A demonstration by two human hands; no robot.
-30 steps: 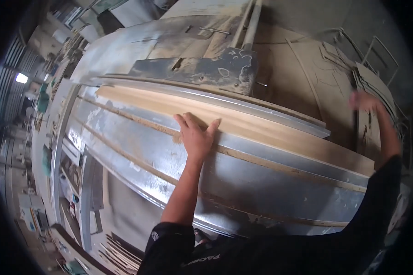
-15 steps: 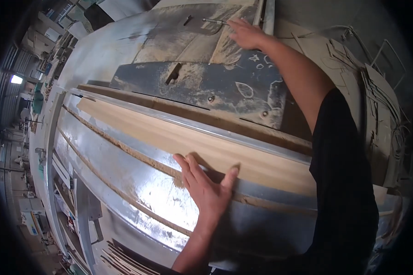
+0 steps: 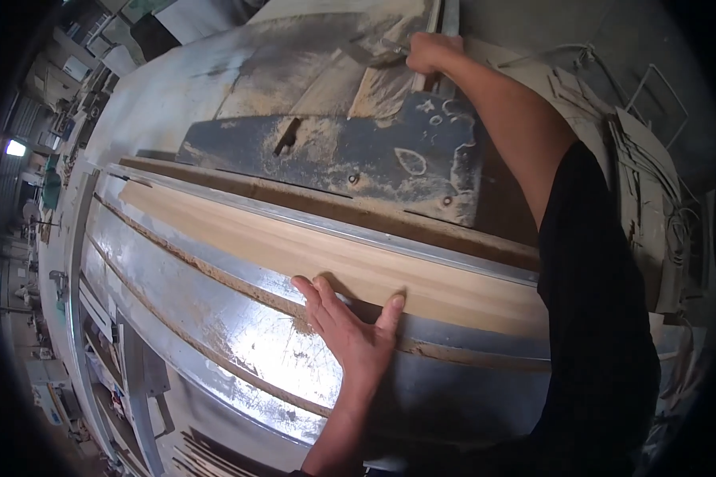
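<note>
A long pale wooden board [image 3: 318, 246] lies on the metal table along a straight metal rail [image 3: 294, 213]. My left hand [image 3: 348, 332] rests at the board's near edge, fingers and thumb spread, its tips touching the wood. At the far side, my right hand [image 3: 436, 54] is closed on a short metal rod handle [image 3: 393, 46], blurred by motion. Between the hands lies a dark, dusty plate [image 3: 334, 151] with a slot, bolts and chalk-like drawings.
Sawdust-filled grooves [image 3: 191, 256] run along the shiny metal tabletop [image 3: 274, 350]. Thin offcuts [image 3: 640, 175] are piled at the far right. Shelving [image 3: 107, 358] stands at the lower left, and narrow strips [image 3: 207, 457] lie near the bottom edge.
My right hand has closed round the rod handle and moved slightly right. My left hand stays against the board. The whole view has shifted a little, with the scene sliding left.
</note>
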